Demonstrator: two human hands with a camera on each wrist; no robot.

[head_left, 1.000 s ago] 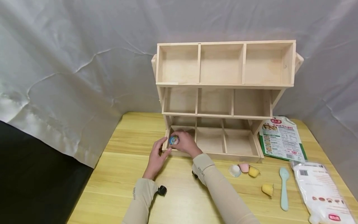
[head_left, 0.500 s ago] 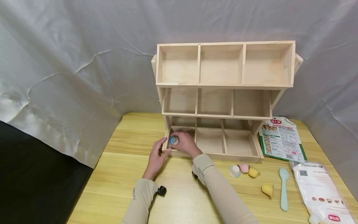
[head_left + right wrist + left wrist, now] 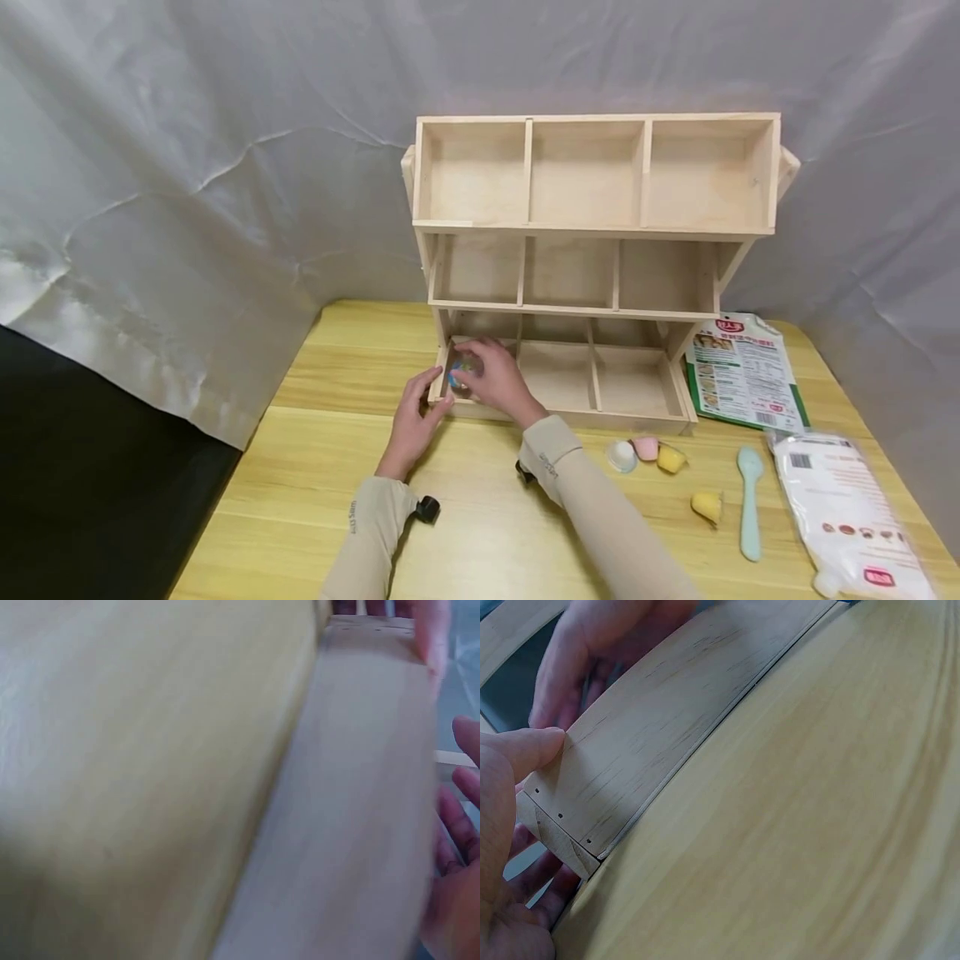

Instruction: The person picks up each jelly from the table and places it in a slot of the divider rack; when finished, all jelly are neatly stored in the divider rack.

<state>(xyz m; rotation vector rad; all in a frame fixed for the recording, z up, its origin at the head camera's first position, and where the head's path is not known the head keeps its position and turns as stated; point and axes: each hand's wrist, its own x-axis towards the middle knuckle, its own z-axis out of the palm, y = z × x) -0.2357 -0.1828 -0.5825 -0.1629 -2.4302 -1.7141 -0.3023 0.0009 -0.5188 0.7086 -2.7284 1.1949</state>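
A small cup with a printed blue lid (image 3: pixel 455 377) is in the bottom-left compartment of a three-tier wooden organizer (image 3: pixel 570 412). My right hand (image 3: pixel 498 382) reaches over the front panel into that compartment, fingers and thumb apart around the cup and partly covering it. In the right wrist view the right fingers (image 3: pixel 457 825) are spread behind the panel, with nothing seen between them. At the organizer's lower left corner, my left hand (image 3: pixel 411 425) holds the wood. Its thumb (image 3: pixel 540 750) lies on the front panel's upper edge, and its other fingers are around the outer side.
Right of centre on the table lie a white cup (image 3: pixel 622 456), a pink cup (image 3: pixel 645 448) and two yellow cups, one (image 3: pixel 671 458) beside the pink one. Farther right are a pale green spoon (image 3: pixel 750 500), a green-and-white packet (image 3: pixel 742 375) and a white bag (image 3: pixel 847 500).
The right fingers and thumb have parted from their grip on the blue-lidded cup, which now shows less clearly inside the compartment. My left hand stays at the corner. The head view has shifted slightly.
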